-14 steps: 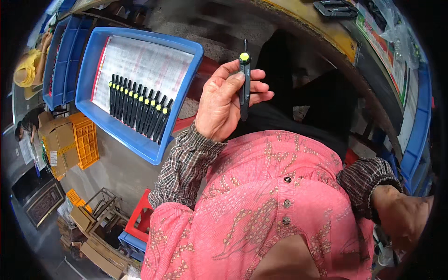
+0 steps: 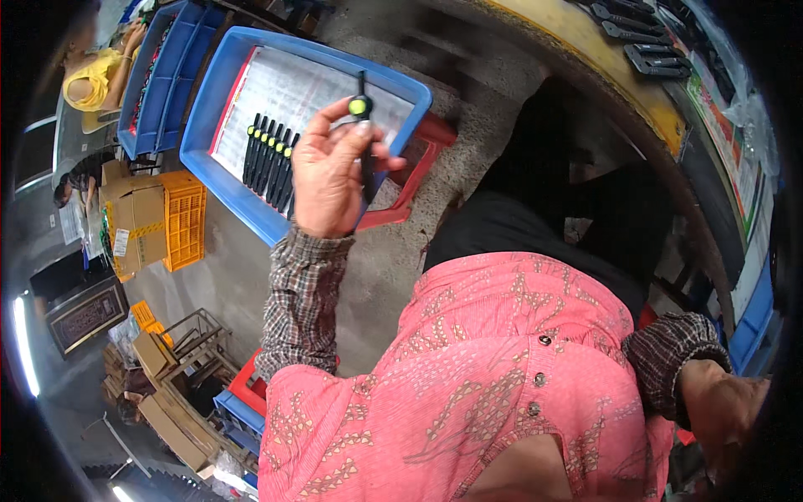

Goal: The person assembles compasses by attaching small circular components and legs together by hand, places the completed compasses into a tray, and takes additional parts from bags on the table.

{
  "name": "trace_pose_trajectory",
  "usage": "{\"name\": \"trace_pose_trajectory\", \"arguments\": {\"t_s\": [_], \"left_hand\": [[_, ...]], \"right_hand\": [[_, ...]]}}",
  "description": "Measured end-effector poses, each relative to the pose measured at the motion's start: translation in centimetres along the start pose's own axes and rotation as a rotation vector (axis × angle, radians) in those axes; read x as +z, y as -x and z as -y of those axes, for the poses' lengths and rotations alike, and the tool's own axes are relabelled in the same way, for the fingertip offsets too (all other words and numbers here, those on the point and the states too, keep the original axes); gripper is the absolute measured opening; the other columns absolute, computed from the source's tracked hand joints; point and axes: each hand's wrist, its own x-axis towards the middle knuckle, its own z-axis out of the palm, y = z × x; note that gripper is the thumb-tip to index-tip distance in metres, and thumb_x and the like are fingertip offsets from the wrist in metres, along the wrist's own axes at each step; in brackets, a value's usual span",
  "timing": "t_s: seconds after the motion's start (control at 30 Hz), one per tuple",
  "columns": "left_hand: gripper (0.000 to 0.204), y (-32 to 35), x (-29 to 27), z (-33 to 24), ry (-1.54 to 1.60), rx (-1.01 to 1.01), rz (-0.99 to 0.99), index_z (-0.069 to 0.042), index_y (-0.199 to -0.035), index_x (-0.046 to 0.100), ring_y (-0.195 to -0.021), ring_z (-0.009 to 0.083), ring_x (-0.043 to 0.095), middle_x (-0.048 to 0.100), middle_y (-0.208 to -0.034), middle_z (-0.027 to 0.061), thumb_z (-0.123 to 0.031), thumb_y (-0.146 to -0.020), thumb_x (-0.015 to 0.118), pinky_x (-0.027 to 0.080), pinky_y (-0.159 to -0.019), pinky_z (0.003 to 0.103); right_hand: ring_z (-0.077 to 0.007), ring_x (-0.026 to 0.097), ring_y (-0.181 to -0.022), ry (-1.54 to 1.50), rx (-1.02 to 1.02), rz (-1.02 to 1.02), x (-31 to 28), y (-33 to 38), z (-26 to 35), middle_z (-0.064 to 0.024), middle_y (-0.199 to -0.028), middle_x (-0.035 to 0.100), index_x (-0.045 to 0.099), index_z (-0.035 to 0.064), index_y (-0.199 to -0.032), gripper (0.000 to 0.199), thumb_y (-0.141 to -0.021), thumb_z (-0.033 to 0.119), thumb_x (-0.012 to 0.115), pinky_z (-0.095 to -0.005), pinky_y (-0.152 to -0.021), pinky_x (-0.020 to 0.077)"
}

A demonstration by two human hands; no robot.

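Note:
My left hand (image 2: pixel 328 174) grips a slim black tool with a yellow-green end (image 2: pixel 363 125), held upright above a blue tray (image 2: pixel 230 201). Inside the tray, on a printed paper sheet (image 2: pixel 293 92), lie several more black tools with yellow tips (image 2: pixel 269 156) in a neat row, just left of my hand. My right hand (image 2: pixel 726 410) sits at the lower right edge, below a checked cuff; its fingers are cut off by the picture's rim. My pink patterned shirt (image 2: pixel 468 393) fills the lower middle.
The tray rests on a red stool (image 2: pixel 418 167). More blue trays (image 2: pixel 155 75) stand to the left near a person in yellow (image 2: pixel 88 75). An orange crate (image 2: pixel 184 219) and cardboard boxes (image 2: pixel 134 222) sit on the floor. A yellow-edged bench (image 2: pixel 619 75) carries black parts (image 2: pixel 648 58).
My left hand has carried the black tool leftward and now holds it over the blue tray. The view has shifted right, bringing the tray nearer the centre.

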Motion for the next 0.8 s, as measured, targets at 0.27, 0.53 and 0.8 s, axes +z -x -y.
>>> {"name": "trace_pose_trajectory", "arguments": {"t_s": [0.27, 0.53, 0.8], "left_hand": [[0.032, -3.7, -13.2, -3.0, -0.601, 0.332, -0.315, 0.0, -0.11, 0.055, -0.05, 0.0078, 0.051, 0.059, -0.073, 0.0036, 0.001, -0.079, 0.066, 0.038, -0.042, 0.019], [0.016, -7.0, -21.3, -5.1, -0.161, 0.021, -0.373, -0.001, -0.099, 0.053, -0.065, 0.0163, 0.059, 0.061, -0.081, 0.0107, 0.0, -0.085, 0.06, 0.054, -0.058, 0.033], [0.013, -6.5, -22.3, -5.4, 0.027, -0.073, -0.236, 0.001, -0.1, 0.054, -0.08, 0.0219, 0.064, 0.062, -0.096, 0.0184, -0.005, -0.089, 0.057, 0.054, -0.085, 0.044]], "right_hand": [[-0.0262, 0.058, -0.051, -0.024, -0.023, 0.037, -0.4, 0.0, -0.7, -0.0134, -0.062, 0.053, 0.055, -0.0035, -0.072, 0.009, -0.078, -0.008, 0.05, -0.0446, -0.064, 0.0565], [-0.0265, 0.058, -0.05, -0.065, -0.022, 0.053, -0.4, -0.1, -1.9, -0.0135, -0.062, 0.053, 0.055, -0.0035, -0.073, 0.008, -0.079, -0.007, 0.05, -0.0449, -0.062, 0.0565], [-0.0267, 0.057, -0.05, -0.097, -0.007, 0.085, -1.0, -0.1, -3.3, -0.0136, -0.063, 0.053, 0.055, -0.0035, -0.074, 0.007, -0.08, -0.005, 0.051, -0.0453, -0.061, 0.0565]]}}
